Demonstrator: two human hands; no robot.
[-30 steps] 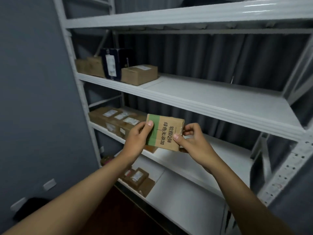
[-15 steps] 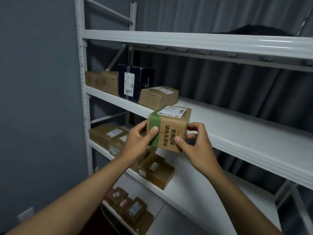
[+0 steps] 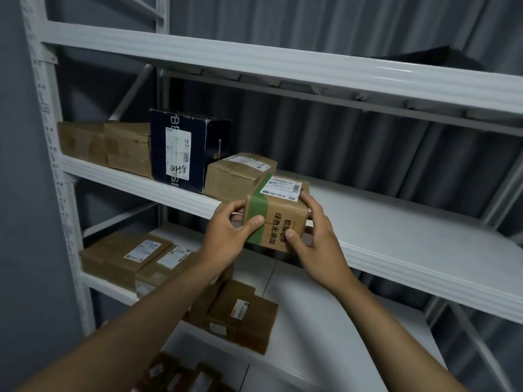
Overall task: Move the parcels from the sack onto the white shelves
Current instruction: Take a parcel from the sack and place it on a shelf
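Observation:
A small brown cardboard parcel with a green band, printed characters and a white label on top is at the front edge of a white shelf. My left hand grips its left side, thumb on the green band. My right hand holds its right side. The parcel sits just in front and to the right of another brown parcel on that shelf. The sack is out of sight.
Further left on the same shelf stand a dark blue box and two brown boxes. The lower shelf carries several labelled brown parcels. An upper shelf runs overhead. A grey wall lies left.
Both hands have lifted the parcel up from the level of the lower shelf and brought it forward to the front edge of the middle shelf. The view has moved closer.

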